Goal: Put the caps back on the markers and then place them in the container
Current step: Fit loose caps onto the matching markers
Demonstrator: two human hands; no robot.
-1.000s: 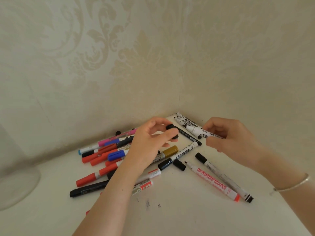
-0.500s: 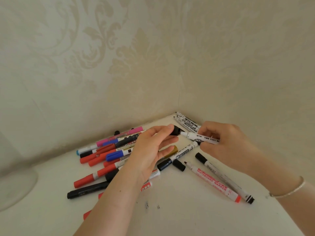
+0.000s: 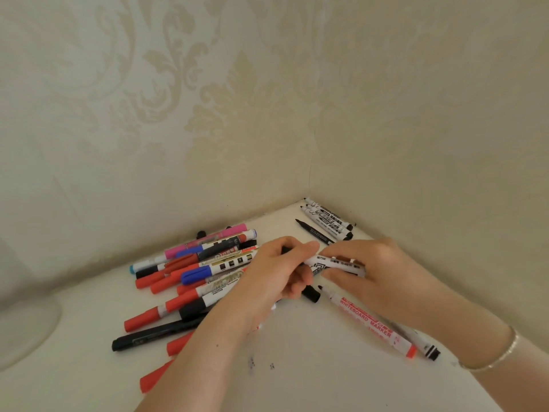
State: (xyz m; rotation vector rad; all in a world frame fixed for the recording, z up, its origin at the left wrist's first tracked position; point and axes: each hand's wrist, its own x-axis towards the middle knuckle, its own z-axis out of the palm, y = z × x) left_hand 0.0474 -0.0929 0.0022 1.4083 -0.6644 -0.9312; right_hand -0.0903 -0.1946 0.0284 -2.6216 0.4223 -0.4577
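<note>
A white marker with black print [image 3: 335,264] lies level between my hands above the white table. My right hand [image 3: 383,272] grips its barrel. My left hand [image 3: 276,272] curls round its left end, where a black cap [image 3: 285,250] just shows between the fingers. A pile of capped markers [image 3: 202,272], red, blue, pink and black, lies to the left. An uncapped red whiteboard marker [image 3: 368,322] and a loose black cap [image 3: 311,294] lie under my hands. The container [image 3: 26,325], a pale translucent shape, sits at the left edge.
Several uncapped white and black markers [image 3: 326,223] lie in the corner where the two papered walls meet. Another white marker with a black end [image 3: 427,349] lies beside the red whiteboard marker. Small ink specks [image 3: 252,362] mark the table near me.
My left hand brought the black cap to the marker's tip and closed over that end. Both hands came together and dropped slightly toward the table.
</note>
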